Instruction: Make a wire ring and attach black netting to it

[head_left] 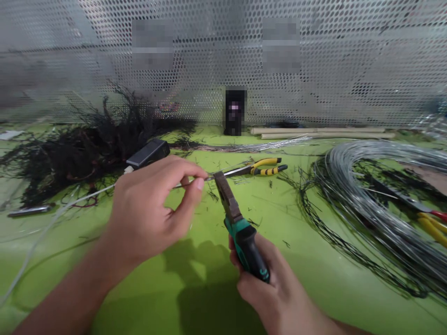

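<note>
My left hand (150,204) pinches a thin wire (210,178) between thumb and index finger. Around the handles of teal-and-black pliers (240,230), my right hand (268,274) is closed. Their worn metal jaws point up and away from me, right beside the pinched wire. Whether the jaws grip it I cannot tell. Just behind the jaw tips lies a second pair of pliers (267,168) with yellow-and-black handles, resting on the green table (209,288).
A big coil of silvery wire (344,214) fills the right side, with yellow-handled pliers (431,223) inside it. Black wires (335,246) loop beside it. Dark tangled strands (87,135), a black box (150,153) and a white cable (70,204) lie left. A perforated metal panel (209,56) stands behind.
</note>
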Tool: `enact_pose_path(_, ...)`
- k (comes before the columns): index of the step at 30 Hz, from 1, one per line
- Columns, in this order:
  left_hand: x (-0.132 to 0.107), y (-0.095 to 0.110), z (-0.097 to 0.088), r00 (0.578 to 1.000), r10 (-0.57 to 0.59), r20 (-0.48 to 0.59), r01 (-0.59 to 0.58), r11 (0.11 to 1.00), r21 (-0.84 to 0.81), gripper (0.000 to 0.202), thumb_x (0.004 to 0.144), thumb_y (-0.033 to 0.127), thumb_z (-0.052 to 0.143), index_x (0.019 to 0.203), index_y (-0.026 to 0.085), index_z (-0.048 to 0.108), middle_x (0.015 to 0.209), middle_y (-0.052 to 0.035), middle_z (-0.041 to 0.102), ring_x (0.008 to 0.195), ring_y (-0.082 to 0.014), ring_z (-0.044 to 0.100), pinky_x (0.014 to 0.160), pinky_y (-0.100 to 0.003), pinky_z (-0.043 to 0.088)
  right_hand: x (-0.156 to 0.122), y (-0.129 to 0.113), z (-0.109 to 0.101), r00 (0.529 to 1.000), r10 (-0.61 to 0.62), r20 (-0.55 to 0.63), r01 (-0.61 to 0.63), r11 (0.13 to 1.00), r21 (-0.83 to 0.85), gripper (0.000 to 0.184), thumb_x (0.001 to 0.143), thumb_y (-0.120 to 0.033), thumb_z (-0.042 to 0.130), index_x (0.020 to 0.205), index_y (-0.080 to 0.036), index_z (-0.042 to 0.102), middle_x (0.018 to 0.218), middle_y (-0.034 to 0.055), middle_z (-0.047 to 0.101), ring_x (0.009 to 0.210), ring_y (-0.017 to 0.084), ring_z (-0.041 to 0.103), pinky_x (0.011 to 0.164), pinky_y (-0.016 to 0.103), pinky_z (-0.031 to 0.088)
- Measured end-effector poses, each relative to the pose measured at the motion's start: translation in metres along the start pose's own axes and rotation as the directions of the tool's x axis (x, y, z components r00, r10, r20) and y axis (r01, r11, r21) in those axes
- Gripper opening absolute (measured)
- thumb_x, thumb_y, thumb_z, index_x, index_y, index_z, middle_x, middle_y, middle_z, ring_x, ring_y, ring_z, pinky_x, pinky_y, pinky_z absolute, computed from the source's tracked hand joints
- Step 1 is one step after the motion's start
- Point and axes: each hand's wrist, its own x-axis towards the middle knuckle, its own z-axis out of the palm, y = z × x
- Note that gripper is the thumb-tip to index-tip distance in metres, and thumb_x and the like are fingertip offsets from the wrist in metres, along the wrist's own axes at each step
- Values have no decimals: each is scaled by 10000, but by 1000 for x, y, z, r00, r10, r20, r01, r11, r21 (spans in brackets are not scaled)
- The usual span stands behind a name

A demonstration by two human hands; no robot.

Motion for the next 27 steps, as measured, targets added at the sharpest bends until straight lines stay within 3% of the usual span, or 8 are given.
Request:
enact_pose_path(4, 5, -9, -8, 968, -170, 184, 218, 934, -284, 166, 1034, 280, 578, 936, 246, 708, 626, 43, 681, 501, -117, 625, 448, -227, 464, -3, 3, -2, 998, 58, -8, -59, 998, -29, 335, 728, -334, 612, 1040, -238, 538, 790, -32, 414, 626, 142, 387, 535, 277, 319)
enact_pose_path(7, 12, -27, -15, 907, -95, 410, 332, 759, -560, 150, 1028, 222, 599, 1018, 281, 736, 723, 21, 777, 558, -145, 733, 474, -195, 567, -1, -3, -4, 999, 25, 23, -24, 1000, -20, 251, 694, -298, 607, 920, -231, 523, 763, -37, 405, 642, 135, 360, 549, 276, 290)
enact_pose_path(10, 18, -45, -20, 853, -34, 520, 385, 713, -586, 211, 974, 179, 680, 1087, 320, 789, 838, -12, 828, 653, -197, 799, 535, -207, 628, 4, -13, -9, 993, -27, 118, 28, 1000, -10, 198, 670, -263, 588, 841, -230, 494, 744, -40, 406, 653, 128, 339, 565, 277, 272)
enact_pose_path(15, 17, -59, -22, 872, -45, 488, 345, 764, -545, 143, 917, 199, 769, 959, 316, 840, 712, -2, 805, 559, -188, 768, 521, -210, 619, 10, -25, -24, 982, 26, 189, -7, 995, -101, 204, 663, -280, 563, 855, -228, 519, 700, -51, 409, 613, 124, 347, 558, 283, 264)
enact_pose_path(21, 13, -48, -23, 924, -54, 378, 204, 907, -368, 153, 877, 188, 805, 953, 313, 852, 727, 43, 806, 606, -103, 746, 555, -113, 528, 13, -28, -40, 963, 81, 259, -40, 986, -161, 276, 692, -294, 584, 951, -217, 527, 720, -51, 404, 612, 125, 352, 564, 287, 272)
enact_pose_path(27, 9, -51, -22, 930, -9, 366, 151, 920, -362, 108, 890, 232, 816, 943, 321, 848, 662, 74, 767, 508, -38, 633, 503, -97, 429, 12, -27, -41, 960, 120, 254, -66, 975, -211, 274, 710, -290, 567, 969, -220, 512, 757, -49, 397, 630, 127, 349, 579, 289, 282)
